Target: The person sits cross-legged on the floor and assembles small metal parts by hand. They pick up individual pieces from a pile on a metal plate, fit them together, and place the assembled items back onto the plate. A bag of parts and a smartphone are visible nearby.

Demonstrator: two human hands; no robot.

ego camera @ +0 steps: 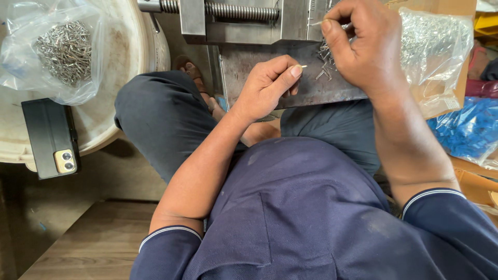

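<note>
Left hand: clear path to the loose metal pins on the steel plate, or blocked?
Probably yes. The left hand rests on the grey steel plate beside the small heap of metal pins, nothing between them, though it already pinches one pin and the right hand covers the heap's top.

Steel plate (pixel 259 62) w/ loose metal pins (pixel 326 65) (small pile) on it.

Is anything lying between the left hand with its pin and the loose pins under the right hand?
Nothing visible. The left hand pinches a pin over the bare metal plate. Only open plate lies between it and the pile of pins that the right hand picks at.
</note>
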